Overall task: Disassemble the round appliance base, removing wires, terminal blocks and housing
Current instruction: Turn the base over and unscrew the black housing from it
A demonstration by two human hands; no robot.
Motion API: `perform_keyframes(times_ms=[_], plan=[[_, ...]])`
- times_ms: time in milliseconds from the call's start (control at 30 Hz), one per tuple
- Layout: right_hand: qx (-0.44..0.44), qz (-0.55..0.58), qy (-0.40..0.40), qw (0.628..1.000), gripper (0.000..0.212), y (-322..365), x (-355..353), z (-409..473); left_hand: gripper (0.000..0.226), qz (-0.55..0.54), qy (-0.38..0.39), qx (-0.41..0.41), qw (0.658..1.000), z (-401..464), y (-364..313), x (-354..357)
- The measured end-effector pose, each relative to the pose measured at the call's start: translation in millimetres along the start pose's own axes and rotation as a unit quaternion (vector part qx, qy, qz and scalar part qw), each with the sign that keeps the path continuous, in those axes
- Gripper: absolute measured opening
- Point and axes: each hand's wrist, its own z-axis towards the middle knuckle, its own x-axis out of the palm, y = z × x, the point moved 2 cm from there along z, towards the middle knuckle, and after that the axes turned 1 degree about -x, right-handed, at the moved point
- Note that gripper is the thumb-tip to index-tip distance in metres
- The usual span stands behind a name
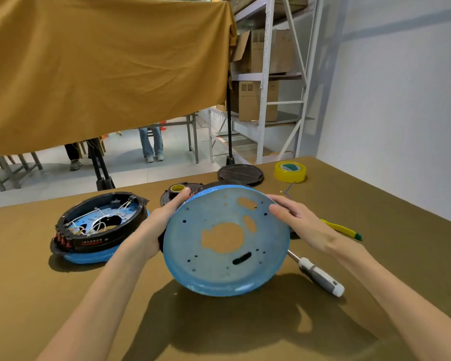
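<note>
At frame centre, a round blue-filmed metal plate [225,241] is held tilted above the olive-brown table [24,295], its dished face pierced by irregular cut-outs and small holes. Its left rim is gripped by the left hand [158,226], fingers curled behind and thumb along the edge; its upper right rim is grasped by the right hand [301,225], fingertips bent over it. At left centre, the second appliance base [99,227] lies on the table, a black plastic ring holding white wires. A white-and-grey-handled screwdriver [319,276] lies lower right of the plate, a glossy yellow tape roll [290,171] at upper right.
</note>
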Motion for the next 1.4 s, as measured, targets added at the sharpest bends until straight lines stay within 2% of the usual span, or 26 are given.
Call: perform_keyframes(times_ms=[67, 200, 267, 400, 467, 600, 667, 800, 900, 933, 1000, 1067, 1100, 1200, 1267, 1333, 1400], plan=[[0.021, 0.007, -0.005, 1.000, 0.052, -1, 1, 4, 0.051, -0.011, 0.010, -0.006, 1.000, 5, 7, 1], [0.098, 0.020, -0.022, 0.995, 0.064, 1, 2, 14, 0.056, -0.026, 0.038, 0.015, 0.999, 7, 16, 2], [0.124, 0.025, -0.022, 0.992, 0.064, 1, 0, 18, 0.060, -0.024, 0.070, 0.039, 0.997, 2, 20, 4], [0.140, 0.044, 0.018, 0.989, 0.049, -2, -4, 18, 0.064, -0.019, 0.088, 0.038, 0.995, -1, 24, 6], [0.137, 0.058, 0.019, 0.989, 0.056, -6, -7, 21, 0.064, -0.009, 0.080, 0.043, 0.996, -2, 24, 8], [0.106, 0.093, 0.004, 0.990, 0.068, -10, -10, 25, 0.082, 0.001, 0.052, 0.145, 0.988, -5, 22, 9], [0.100, 0.089, -0.004, 0.991, 0.065, -11, -10, 24, 0.095, 0.049, 0.017, 0.213, 0.976, -6, 20, 8], [0.113, 0.077, -0.031, 0.990, 0.050, -7, -10, 25, 0.081, 0.131, -0.025, 0.327, 0.936, -7, 17, 5], [0.117, 0.045, -0.035, 0.991, 0.036, 4, -13, 23, 0.071, 0.201, -0.045, 0.419, 0.884, -12, 14, 6], [0.122, 0.045, -0.042, 0.991, 0.035, 6, -14, 23, 0.076, 0.239, -0.055, 0.451, 0.858, -14, 16, 6], [0.128, 0.074, -0.030, 0.989, 0.041, 2, -12, 23, 0.089, 0.344, -0.082, 0.509, 0.785, -14, 26, 13], [0.147, 0.119, -0.002, 0.982, 0.051, -11, 0, 25, 0.093, 0.428, -0.090, 0.548, 0.713, -14, 41, 22], [0.155, 0.128, -0.007, 0.979, 0.053, -19, 8, 24, 0.093, 0.449, -0.085, 0.560, 0.691, -14, 49, 26], [0.170, 0.172, -0.068, 0.968, 0.055, -43, 28, 21, 0.093, 0.492, -0.067, 0.561, 0.662, -9, 79, 27], [0.184, 0.196, -0.077, 0.960, 0.057, -55, 36, 19, 0.092, 0.528, -0.045, 0.549, 0.647, -7, 98, 26], [0.193, 0.181, -0.083, 0.961, 0.060, -61, 40, 18, 0.087, 0.551, -0.012, 0.533, 0.642, -8, 114, 27], [0.192, 0.151, -0.092, 0.965, 0.059, -61, 45, 18, 0.077, 0.545, 0.010, 0.523, 0.656, -10, 122, 29]])
